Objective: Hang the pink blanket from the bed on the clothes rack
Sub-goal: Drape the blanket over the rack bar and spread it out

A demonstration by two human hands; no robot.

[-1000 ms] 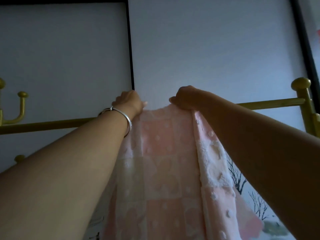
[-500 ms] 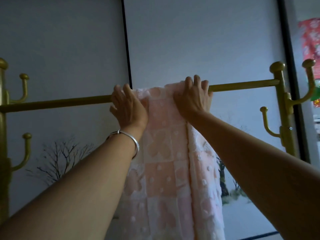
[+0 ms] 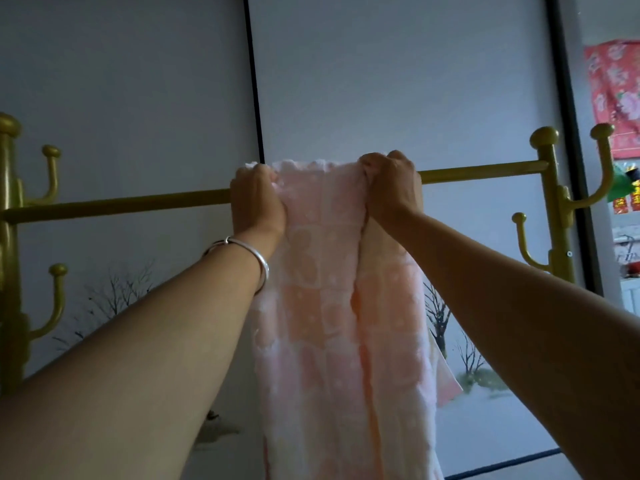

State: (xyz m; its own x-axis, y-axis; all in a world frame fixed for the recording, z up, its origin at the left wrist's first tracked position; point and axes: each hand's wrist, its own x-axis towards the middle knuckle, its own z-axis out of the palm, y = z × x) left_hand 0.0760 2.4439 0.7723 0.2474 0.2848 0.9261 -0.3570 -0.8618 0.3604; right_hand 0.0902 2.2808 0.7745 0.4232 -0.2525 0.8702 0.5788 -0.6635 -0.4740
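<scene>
Gold metal clothes rack with knobbed hooks, horizontal rail running left to right. Left hand, silver bangle on the wrist, fist closed on the blanket's left top edge at the rail. Pink-and-white checked towelling blanket draped over mid-rail, long axis hanging straight down between both arms. Right hand pinching bunched right edge. Both equally near; spreading sideways along the rail looks next. No containers.
</scene>
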